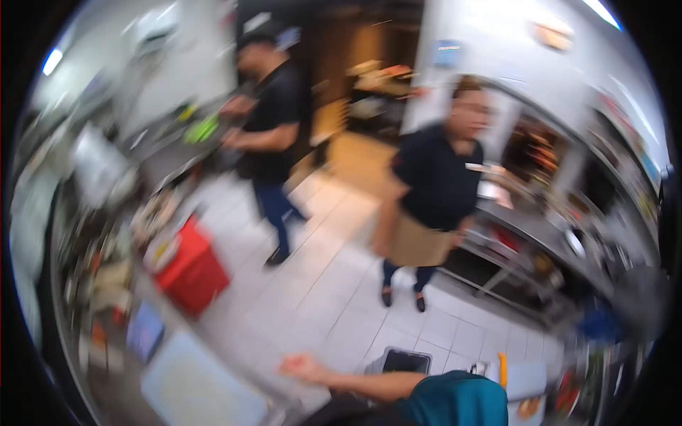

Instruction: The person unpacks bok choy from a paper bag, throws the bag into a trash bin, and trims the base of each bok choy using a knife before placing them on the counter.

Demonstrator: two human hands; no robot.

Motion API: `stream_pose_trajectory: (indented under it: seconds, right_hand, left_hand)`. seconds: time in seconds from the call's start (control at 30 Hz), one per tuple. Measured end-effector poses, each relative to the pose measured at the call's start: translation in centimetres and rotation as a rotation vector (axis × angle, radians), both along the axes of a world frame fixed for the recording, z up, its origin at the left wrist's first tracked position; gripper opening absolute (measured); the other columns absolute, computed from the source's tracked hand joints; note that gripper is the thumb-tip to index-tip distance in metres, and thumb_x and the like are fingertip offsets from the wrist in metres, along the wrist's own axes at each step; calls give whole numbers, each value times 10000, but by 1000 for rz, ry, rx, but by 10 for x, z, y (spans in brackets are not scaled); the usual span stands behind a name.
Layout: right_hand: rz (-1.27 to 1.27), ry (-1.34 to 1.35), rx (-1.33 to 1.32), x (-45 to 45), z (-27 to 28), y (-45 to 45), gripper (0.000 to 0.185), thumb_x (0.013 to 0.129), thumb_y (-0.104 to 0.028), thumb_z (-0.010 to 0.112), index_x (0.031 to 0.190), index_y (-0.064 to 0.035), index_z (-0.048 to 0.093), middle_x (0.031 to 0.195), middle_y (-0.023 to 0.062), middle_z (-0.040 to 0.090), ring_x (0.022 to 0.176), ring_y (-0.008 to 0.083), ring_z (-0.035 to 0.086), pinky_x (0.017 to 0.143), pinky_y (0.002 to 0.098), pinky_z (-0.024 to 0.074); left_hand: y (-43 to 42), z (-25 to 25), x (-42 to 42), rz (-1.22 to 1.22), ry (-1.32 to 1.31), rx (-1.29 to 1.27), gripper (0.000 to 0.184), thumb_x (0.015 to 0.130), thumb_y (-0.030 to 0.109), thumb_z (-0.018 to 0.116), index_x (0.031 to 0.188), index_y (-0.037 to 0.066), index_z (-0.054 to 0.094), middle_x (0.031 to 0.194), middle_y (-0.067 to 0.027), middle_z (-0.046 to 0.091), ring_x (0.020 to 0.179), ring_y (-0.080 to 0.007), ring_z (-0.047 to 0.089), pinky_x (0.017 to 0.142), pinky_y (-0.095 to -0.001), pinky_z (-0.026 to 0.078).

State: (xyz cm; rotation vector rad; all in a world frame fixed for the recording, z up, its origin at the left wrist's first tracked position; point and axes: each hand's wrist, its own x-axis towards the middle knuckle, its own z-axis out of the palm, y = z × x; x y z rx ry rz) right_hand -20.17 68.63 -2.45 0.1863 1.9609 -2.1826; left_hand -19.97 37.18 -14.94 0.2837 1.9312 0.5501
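Note:
My right hand [305,369] is at the bottom centre, at the end of a bare forearm that comes out of a teal sleeve [458,399]. Its fingers are smeared by motion, so their pose and anything between them cannot be made out. Nearest to it, on the left, lies a pale cutting board [202,387] on a counter, with a gap between hand and board. A blue-violet container [145,331] sits just beyond the board. My left hand is out of view.
One person in black [273,106] works at the left counter near a bright green item [202,129]. Another person in dark top and tan apron [440,177] stands right of centre. A red bin [190,266], a dark-topped bin [406,361] and a right-hand steel counter [529,221] also show.

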Motion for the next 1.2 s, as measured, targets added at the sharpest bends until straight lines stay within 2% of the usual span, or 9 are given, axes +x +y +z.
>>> stream_pose_trajectory:
  seconds: [0.03,0.1,0.23,0.27,0.33,0.37,0.4,0.53,1.2]
  right_hand:
    - [86,220,-83,6,-16,28,174,1010,-183,622,983,-36,711,937,-17,698,897,69,599,830,246,504]
    - [93,148,15,-2,41,74,202,1000,-142,611,917,-8,737,779,-8,639,735,69,534,677,268,478]
    - [-90,261,160,-74,62,167,531,1062,-293,484,576,-83,440,552,13,458,522,115,400,516,299,345]
    - [-105,408,254,-95,79,200,474,1048,-245,476,605,-77,470,574,28,474,532,132,416,522,304,361]
    - [-91,845,70,-155,157,248,396,1069,-259,450,754,-37,543,727,87,547,669,170,505,611,316,409]
    - [-148,1039,246,-159,246,220,308,1031,-256,504,862,-14,595,781,105,564,738,210,533,679,370,456]
    - [-165,1239,360,-169,303,223,306,1030,-256,505,866,-14,597,786,105,566,743,210,535,684,370,457]
    - [-74,1930,525,-211,443,225,298,1030,-254,508,883,-14,606,807,107,576,764,211,544,702,369,459]
    - [-36,2202,707,-511,498,168,271,1027,-248,524,965,-15,647,912,114,625,870,216,586,792,368,471]
  left_hand:
    - [-31,-22,41,33,-42,-62,258,1007,282,514,1112,61,595,907,-109,600,735,-178,553,651,-343,467]
    - [-61,-33,144,107,-129,-138,249,1002,275,513,1062,63,629,835,-104,616,658,-179,566,591,-342,480]
    - [-21,7,261,343,-236,-197,271,992,263,509,960,69,696,690,-94,648,505,-182,592,472,-341,507]
    - [-31,-47,303,426,-197,-94,272,961,292,518,903,92,693,685,-90,663,455,-203,578,443,-367,490]
    - [-4,-4,253,476,-424,-192,289,934,360,558,905,104,689,717,-68,673,511,-181,598,457,-362,487]
    - [-3,-37,273,582,-410,-98,295,923,378,573,902,107,687,738,-73,677,545,-172,609,461,-358,487]
    - [-7,-68,293,678,-389,-10,302,912,397,588,899,111,685,759,-79,681,578,-162,620,464,-354,487]
    - [37,-16,250,911,-476,-48,318,892,379,614,987,88,701,808,-96,698,658,-177,659,507,-392,517]
    - [149,-65,-6,1043,-427,84,336,904,343,598,1079,75,700,857,-125,717,693,-207,689,548,-423,540]
